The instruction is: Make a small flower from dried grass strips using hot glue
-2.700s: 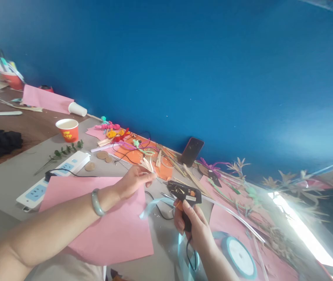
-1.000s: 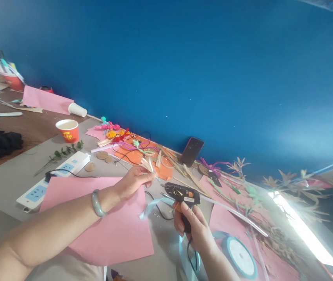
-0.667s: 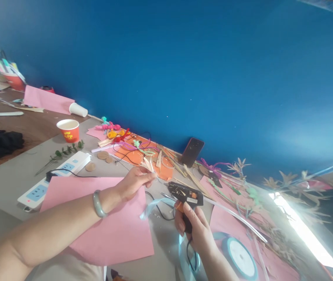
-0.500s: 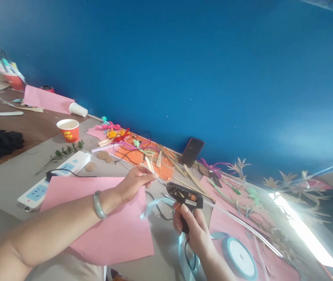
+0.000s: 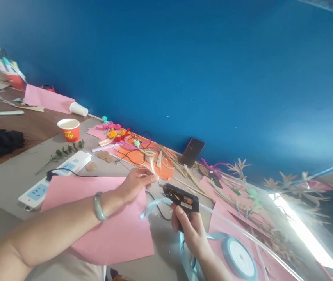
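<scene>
My left hand (image 5: 139,182) pinches a thin whitish strip (image 5: 152,166) between thumb and fingertips, above the far right corner of a pink paper sheet (image 5: 102,230). My right hand (image 5: 191,230) is wrapped round the handle of a black glue gun (image 5: 180,197), its nozzle close to the left fingertips. A long clear glue stick (image 5: 251,236) sticks out of the gun's back end. Light blue ribbon (image 5: 154,205) lies below the nozzle, and its spool (image 5: 239,258) rests to the right of my right wrist. What the strip is made of I cannot tell.
A white power strip (image 5: 55,179) and a red paper cup (image 5: 68,130) stand to the left. Pipe cleaners (image 5: 119,134), orange paper (image 5: 164,171) and thin sticks lie along the wall. A phone (image 5: 193,152) leans there. Dried leafy stems (image 5: 286,179) are at right.
The glue gun and my right hand have shifted slightly left, and the nozzle sits nearer my left fingertips. The glue stick now slopes more steeply. My left hand has hardly moved.
</scene>
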`<state>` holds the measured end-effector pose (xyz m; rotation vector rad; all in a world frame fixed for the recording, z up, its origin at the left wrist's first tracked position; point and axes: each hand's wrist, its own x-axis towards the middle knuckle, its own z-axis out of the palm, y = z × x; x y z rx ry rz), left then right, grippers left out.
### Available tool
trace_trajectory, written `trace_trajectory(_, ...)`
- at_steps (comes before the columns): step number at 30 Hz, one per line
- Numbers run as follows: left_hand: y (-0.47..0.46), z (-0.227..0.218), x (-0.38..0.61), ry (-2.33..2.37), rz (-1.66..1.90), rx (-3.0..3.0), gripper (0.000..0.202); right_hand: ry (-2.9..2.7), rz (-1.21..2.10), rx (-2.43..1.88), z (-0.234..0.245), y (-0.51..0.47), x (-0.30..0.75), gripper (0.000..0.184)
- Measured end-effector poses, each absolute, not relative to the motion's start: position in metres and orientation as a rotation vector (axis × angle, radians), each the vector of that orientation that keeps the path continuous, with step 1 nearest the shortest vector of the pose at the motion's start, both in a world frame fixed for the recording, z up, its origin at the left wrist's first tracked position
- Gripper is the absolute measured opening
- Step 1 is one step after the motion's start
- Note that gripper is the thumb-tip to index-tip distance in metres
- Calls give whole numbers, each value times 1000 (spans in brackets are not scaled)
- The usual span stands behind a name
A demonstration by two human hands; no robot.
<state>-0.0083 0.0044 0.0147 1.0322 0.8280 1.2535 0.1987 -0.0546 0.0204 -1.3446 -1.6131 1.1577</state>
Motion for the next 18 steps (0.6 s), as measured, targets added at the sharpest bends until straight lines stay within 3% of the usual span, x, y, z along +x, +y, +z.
trace_trajectory(18, -1, 23, -6, 950, 1285, 1069, 25, -1774, 942, -1403, 14, -60, 197, 34)
